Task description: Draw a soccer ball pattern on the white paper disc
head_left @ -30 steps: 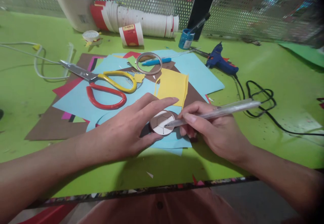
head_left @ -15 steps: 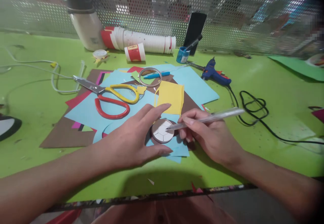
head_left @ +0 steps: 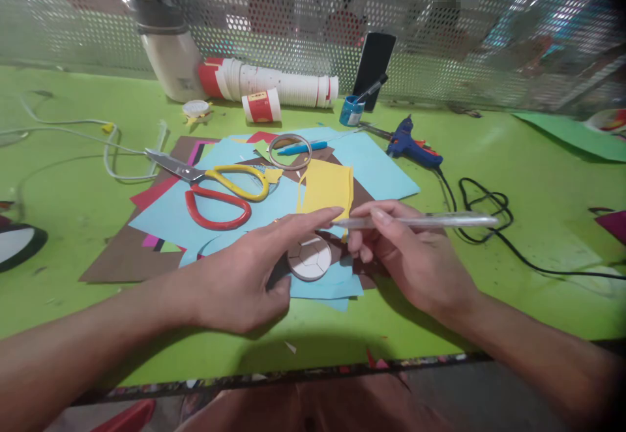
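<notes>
My right hand [head_left: 408,249] pinches a clear pen [head_left: 440,220], which lies almost level with its tip toward the left. Beside it, my left hand [head_left: 259,262] is open, index finger stretched out close to the pen tip; whether they touch I cannot tell. Under and just right of the left hand lies a white disc [head_left: 310,259] with dark lines like a football pattern, partly covered by the fingers. Blue paper [head_left: 337,285] is beneath the disc. A yellow paper piece [head_left: 327,187] lies just beyond the index finger.
Scissors [head_left: 218,197] with red and yellow handles rest on the paper pile, near a tape ring [head_left: 290,152] and a blue pen [head_left: 303,148]. Farther off are a glue gun [head_left: 411,146], a blue jar [head_left: 352,111], a phone [head_left: 375,60], stacked paper cups [head_left: 278,82] and a bottle [head_left: 171,54].
The pen tip has lifted off the disc and moved up toward my left index finger, the pen now flatter. My left thumb has drawn back from the disc's near side.
</notes>
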{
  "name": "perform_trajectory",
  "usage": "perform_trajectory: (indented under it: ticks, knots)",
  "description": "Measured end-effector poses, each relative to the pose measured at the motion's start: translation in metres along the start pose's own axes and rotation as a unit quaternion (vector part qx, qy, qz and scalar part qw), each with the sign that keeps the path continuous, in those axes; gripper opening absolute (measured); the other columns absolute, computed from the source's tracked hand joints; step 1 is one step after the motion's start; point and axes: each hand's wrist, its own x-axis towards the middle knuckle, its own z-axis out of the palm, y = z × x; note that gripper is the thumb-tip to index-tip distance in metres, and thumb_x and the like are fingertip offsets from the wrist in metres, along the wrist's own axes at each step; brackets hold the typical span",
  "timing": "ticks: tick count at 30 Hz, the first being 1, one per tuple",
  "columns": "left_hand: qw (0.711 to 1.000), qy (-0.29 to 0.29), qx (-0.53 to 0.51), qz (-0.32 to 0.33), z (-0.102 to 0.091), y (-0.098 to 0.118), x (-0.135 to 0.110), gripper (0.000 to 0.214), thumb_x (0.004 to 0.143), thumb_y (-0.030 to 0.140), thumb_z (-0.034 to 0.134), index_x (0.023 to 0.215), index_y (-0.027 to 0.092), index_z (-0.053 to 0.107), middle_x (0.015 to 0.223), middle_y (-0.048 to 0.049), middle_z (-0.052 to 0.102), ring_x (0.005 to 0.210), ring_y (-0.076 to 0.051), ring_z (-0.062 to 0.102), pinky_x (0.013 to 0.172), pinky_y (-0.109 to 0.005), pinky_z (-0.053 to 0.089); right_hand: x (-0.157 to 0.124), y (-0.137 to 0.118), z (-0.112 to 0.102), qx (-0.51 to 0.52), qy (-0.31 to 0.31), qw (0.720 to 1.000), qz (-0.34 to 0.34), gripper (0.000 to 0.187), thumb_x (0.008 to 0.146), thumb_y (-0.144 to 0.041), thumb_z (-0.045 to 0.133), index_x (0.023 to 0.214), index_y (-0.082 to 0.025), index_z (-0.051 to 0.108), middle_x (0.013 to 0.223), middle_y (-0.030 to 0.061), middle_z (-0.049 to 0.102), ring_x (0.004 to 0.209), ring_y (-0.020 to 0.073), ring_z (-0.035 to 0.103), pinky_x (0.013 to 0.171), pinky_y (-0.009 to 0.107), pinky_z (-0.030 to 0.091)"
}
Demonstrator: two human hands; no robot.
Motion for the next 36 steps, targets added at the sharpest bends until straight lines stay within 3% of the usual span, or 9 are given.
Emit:
perform_trajectory:
  ticks: [3,6,11,14,18,23,27,31,36]
  knots:
    - [0.998,0.018,-0.056,-0.017,0.002,-0.006,-0.001,0.093,0.071,0.004,0.052,0.155,0.028,0.021,0.153,-0.0094,0.045,0.136,-0.028,0.049,0.109,-0.046,0.047,0.002,-0.004,0.001,0.006,-0.004,1.000,-0.026,0.022,0.095,-0.041,0.060,0.095,-0.022,0.070,0.075,0.0014,0.069,0.063,0.0129,0.057,0.057,0.026,0.049]
    - [0.995,0.052,-0.072,-0.050,0.005,-0.007,0.000,0.081,0.081,0.017,0.058,0.153,0.027,0.024,0.141,-0.0138,0.054,0.124,-0.030,0.059,0.100,-0.048,0.053,0.001,-0.007,0.001,0.018,0.007,0.999,-0.045,0.023,0.094,-0.042,0.060,0.092,-0.022,0.072,0.072,0.0020,0.069,0.062,0.0132,0.055,0.058,0.026,0.049]
    - [0.991,0.068,0.093,-0.071,0.011,0.001,0.002,0.090,0.081,0.056,0.069,0.150,0.019,0.026,0.130,-0.0178,0.054,0.118,-0.034,0.058,0.095,-0.050,0.054,0.000,-0.008,0.000,0.010,0.012,1.000,-0.023,0.014,0.093,-0.034,0.062,0.094,-0.024,0.072,0.073,0.0003,0.066,0.065,0.0131,0.055,0.054,0.024,0.047]
    - [0.982,0.082,0.166,-0.020,0.015,0.003,0.002,0.085,0.084,0.054,0.067,0.149,0.016,0.026,0.130,-0.0193,0.052,0.116,-0.033,0.056,0.093,-0.049,0.052,0.000,-0.006,-0.001,-0.001,0.018,1.000,-0.009,0.012,0.093,-0.031,0.063,0.095,-0.024,0.071,0.074,-0.0002,0.066,0.065,0.0122,0.056,0.052,0.022,0.046]
    - [0.974,0.071,0.211,-0.047,0.015,0.004,0.001,0.074,0.088,0.040,0.064,0.147,0.015,0.029,0.123,-0.0177,0.058,0.111,-0.034,0.056,0.089,-0.051,0.051,0.001,-0.003,-0.003,0.001,0.006,1.000,0.005,0.012,0.094,-0.031,0.062,0.095,-0.022,0.071,0.073,-0.0009,0.065,0.061,0.0099,0.053,0.051,0.020,0.046]
    - [0.989,0.032,0.140,-0.020,0.008,0.006,0.002,0.071,0.089,0.023,0.055,0.152,0.020,0.022,0.133,-0.0126,0.057,0.119,-0.027,0.055,0.097,-0.041,0.048,0.001,-0.001,-0.005,0.001,-0.012,1.000,0.005,0.012,0.095,-0.029,0.061,0.097,-0.022,0.071,0.073,-0.0006,0.066,0.061,0.0096,0.054,0.051,0.019,0.046]
    - [0.996,0.004,0.091,-0.010,0.001,0.004,0.001,0.081,0.078,0.010,0.051,0.153,0.020,0.022,0.145,-0.0109,0.048,0.131,-0.024,0.047,0.108,-0.037,0.042,0.001,-0.001,-0.005,-0.009,-0.015,1.000,0.012,0.014,0.096,-0.030,0.060,0.101,-0.021,0.069,0.069,-0.0006,0.067,0.057,0.0091,0.053,0.049,0.019,0.044]
    - [0.997,0.012,0.070,-0.036,0.000,0.002,-0.001,0.077,0.080,0.019,0.053,0.152,0.023,0.025,0.143,-0.0102,0.048,0.129,-0.027,0.049,0.104,-0.040,0.045,0.001,-0.001,-0.005,-0.018,-0.007,1.000,0.010,0.012,0.097,-0.031,0.058,0.097,-0.021,0.065,0.061,-0.0017,0.066,0.052,0.0087,0.052,0.046,0.018,0.040]
    - [0.992,0.014,0.084,-0.093,0.003,0.003,0.002,0.081,0.083,0.047,0.066,0.151,0.024,0.027,0.133,-0.0115,0.054,0.117,-0.029,0.056,0.097,-0.044,0.049,0.000,0.000,-0.004,-0.033,-0.036,0.999,0.000,0.019,0.096,-0.035,0.060,0.085,-0.020,0.065,0.058,-0.0024,0.064,0.050,0.0096,0.051,0.046,0.021,0.041]
